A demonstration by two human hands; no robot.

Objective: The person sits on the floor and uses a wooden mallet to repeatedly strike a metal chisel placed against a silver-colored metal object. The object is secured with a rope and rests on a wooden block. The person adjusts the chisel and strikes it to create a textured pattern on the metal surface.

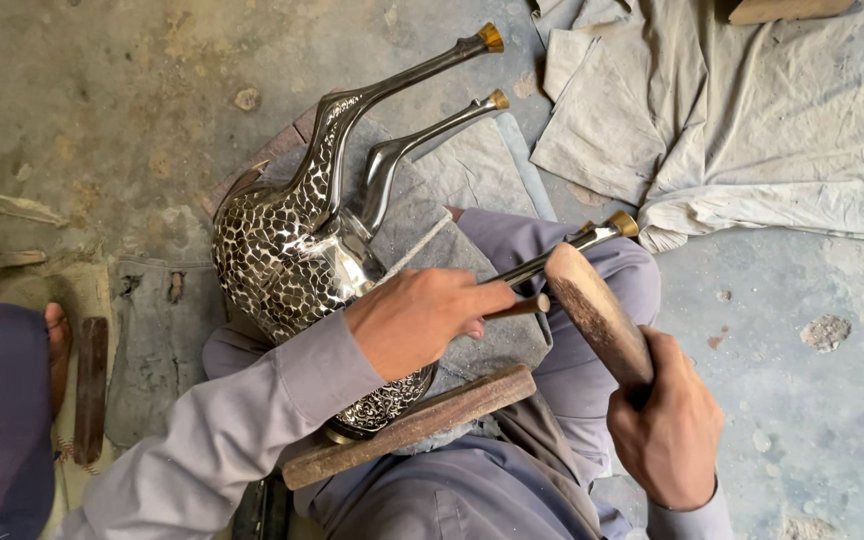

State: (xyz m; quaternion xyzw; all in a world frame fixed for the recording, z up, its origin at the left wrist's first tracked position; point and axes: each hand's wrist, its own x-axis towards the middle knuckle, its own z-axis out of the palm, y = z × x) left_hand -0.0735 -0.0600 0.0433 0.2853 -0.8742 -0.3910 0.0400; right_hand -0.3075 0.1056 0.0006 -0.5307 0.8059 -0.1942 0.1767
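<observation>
— Starting at the fingers of the left hand (417, 320)?

— Curled shut round a slim punch (527, 305), with only its butt end poking out to the right.

— And on the right hand (667, 420)?

— Clamped round the handle of a wooden mallet (597, 310), held head up just beside that butt end, seemingly not quite touching.

— Stage of the work?

— Judging by the pose, mid-hammering: poised for a tap on the punch. Cannot tell where the tip sits; hidden under the left hand.

— Needed for such a tap?

— Probably a short, square blow onto the butt, with a steady left grip and some care for the brass-tipped leg (592, 236) running right alongside the mallet head.

— Whereabouts of the metal animal figure (272, 250)?

— Lying across the lap, under the left hand and wrist, propped on a wooden plank (452, 408). Patterned body left of the knuckles; two more legs reaching up and away to the right.

— Further out?

— Rumpled grey cloth (772, 120) on the concrete floor (102, 80) at upper right; at the left edge, another person's foot (55, 335).
</observation>
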